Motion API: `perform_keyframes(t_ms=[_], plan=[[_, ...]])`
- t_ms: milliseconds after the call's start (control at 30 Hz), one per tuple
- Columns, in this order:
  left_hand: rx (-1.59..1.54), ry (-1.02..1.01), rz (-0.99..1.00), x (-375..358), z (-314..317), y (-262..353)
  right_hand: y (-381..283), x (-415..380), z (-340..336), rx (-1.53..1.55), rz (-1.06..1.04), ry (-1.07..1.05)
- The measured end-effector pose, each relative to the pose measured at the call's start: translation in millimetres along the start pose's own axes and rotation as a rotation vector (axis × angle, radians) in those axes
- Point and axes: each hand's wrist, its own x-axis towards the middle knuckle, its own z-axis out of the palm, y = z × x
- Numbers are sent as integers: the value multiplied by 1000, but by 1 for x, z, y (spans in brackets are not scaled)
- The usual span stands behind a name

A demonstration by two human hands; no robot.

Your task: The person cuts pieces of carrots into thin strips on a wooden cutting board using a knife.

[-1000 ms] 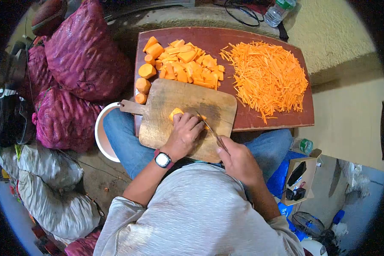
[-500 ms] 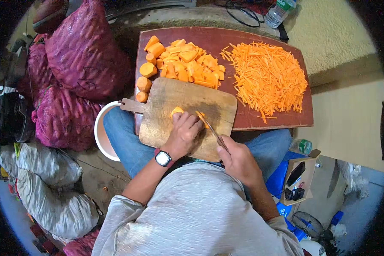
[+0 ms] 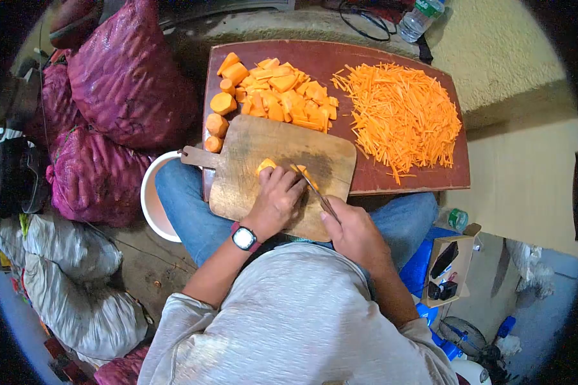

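A wooden cutting board with a handle lies partly over the table's near edge, above my lap. My left hand, a watch on its wrist, presses down with curled fingers on carrot slices that show past the fingertips. My right hand grips the handle of a knife. Its blade points up and left, close beside my left fingers, with a bit of cut carrot along it. Whatever lies under my left palm is hidden.
On the red table lie carrot chunks and slices and a heap of carrot strips. A white basin stands by my left knee. Purple mesh sacks fill the left. An open carton sits at right.
The knife and my right hand have shifted slightly up and left. My left hand stays almost in place on the carrot slices.
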Motion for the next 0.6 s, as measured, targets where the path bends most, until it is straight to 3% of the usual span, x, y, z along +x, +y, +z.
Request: perform_keyframes(t_ms=[600], plan=[[-16, 45, -14, -7, 7, -6, 4, -14, -2, 65, -75, 99]])
